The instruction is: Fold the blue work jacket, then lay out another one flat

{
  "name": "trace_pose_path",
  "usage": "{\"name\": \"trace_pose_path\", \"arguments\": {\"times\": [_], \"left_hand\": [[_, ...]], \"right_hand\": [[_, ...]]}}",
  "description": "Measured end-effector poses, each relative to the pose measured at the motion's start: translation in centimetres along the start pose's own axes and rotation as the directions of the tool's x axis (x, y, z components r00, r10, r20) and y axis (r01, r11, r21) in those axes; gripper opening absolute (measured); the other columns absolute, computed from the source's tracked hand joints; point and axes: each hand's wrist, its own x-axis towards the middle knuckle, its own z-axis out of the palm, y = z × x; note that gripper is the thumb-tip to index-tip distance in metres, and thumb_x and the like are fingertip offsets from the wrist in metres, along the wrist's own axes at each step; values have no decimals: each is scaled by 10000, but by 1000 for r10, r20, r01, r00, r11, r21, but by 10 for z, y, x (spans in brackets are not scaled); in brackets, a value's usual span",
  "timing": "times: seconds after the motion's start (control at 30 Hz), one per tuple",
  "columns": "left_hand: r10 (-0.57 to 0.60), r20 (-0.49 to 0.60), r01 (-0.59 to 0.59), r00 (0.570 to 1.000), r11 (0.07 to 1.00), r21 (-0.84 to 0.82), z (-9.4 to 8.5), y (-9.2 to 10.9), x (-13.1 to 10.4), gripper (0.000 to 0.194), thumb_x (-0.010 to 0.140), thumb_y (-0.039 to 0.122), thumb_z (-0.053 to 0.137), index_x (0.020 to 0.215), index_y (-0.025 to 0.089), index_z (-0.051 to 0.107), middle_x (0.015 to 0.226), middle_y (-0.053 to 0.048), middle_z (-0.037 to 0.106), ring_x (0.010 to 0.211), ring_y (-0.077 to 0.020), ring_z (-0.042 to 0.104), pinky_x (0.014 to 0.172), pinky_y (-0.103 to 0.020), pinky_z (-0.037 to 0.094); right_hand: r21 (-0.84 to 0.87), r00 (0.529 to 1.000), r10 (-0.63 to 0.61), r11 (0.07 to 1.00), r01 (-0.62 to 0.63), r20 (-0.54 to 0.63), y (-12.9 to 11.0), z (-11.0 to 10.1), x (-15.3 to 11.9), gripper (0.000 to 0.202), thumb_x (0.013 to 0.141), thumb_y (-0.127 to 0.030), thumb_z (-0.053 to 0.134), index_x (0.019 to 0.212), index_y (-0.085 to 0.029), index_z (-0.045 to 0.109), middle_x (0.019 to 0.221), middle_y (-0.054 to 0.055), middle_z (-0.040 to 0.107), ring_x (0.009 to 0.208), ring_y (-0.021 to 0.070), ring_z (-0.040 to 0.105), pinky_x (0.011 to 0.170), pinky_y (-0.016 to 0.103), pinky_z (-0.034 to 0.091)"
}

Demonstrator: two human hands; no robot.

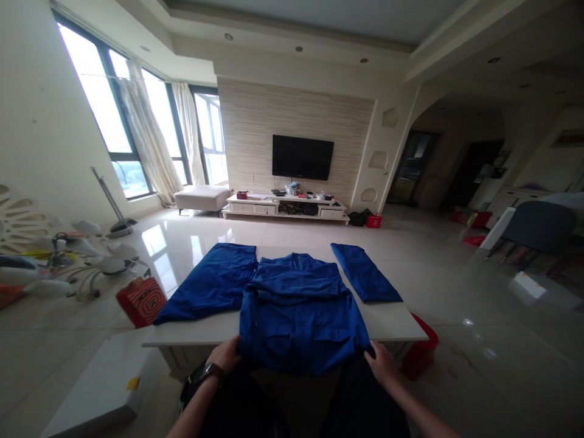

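A blue work jacket [301, 325] lies on the low white table [392, 325], its sleeves folded across the upper part and two flap pockets showing. The lower edge hangs over the table's front. My left hand [227, 354] pinches the jacket's lower left corner; a dark watch is on that wrist. At the lower right corner, my right hand [381, 363] grips the cloth between thumb and fingers. To the left rests a folded blue garment [212, 283], touching the jacket. A smaller folded blue piece [366, 274] lies apart on the right.
A red container [141, 301] stands left of the table, above a white box [98, 389] on the floor. Part of a red stool [420, 350] shows by the table's right end. Farther off are a TV cabinet [255, 207] and a grey chair [541, 225].
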Motion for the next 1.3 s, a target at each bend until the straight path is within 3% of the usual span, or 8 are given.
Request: {"name": "trace_pose_path", "arguments": {"times": [0.13,0.37,0.6,1.3], "left_hand": [[16,-3,-15,1000,999,49,-2,6,-2,486,797,190,595,1278,254,600,1233,-94,714,1158,-282,659,929,-341,476],[-6,4,6,1000,998,58,-8,12,-8,401,815,200,562,1210,243,615,1208,-107,719,1134,-294,668,913,-362,481],[2,-8,-2,1000,997,82,0,7,-4,392,817,210,553,1205,229,608,1191,-122,723,1134,-310,669,911,-378,481],[-29,10,28,1000,991,130,-11,18,-12,371,851,236,559,1219,216,606,1171,-127,724,1102,-285,682,890,-348,481]], "right_hand": [[55,999,8,998,-6,-36,2,1,0,506,844,-327,523,1307,-179,662,1347,124,645,1307,297,565,1096,385,419],[13,999,-26,1000,26,-19,13,12,4,522,886,-338,468,1345,-147,628,1390,140,614,1314,300,556,1104,406,413],[-65,1000,-13,998,12,-28,18,17,6,542,908,-345,478,1382,-115,607,1427,154,584,1342,287,536,1125,371,391],[-64,999,-32,997,31,-20,10,6,2,520,907,-324,480,1360,-109,618,1399,153,601,1317,279,548,1114,355,388]]}}
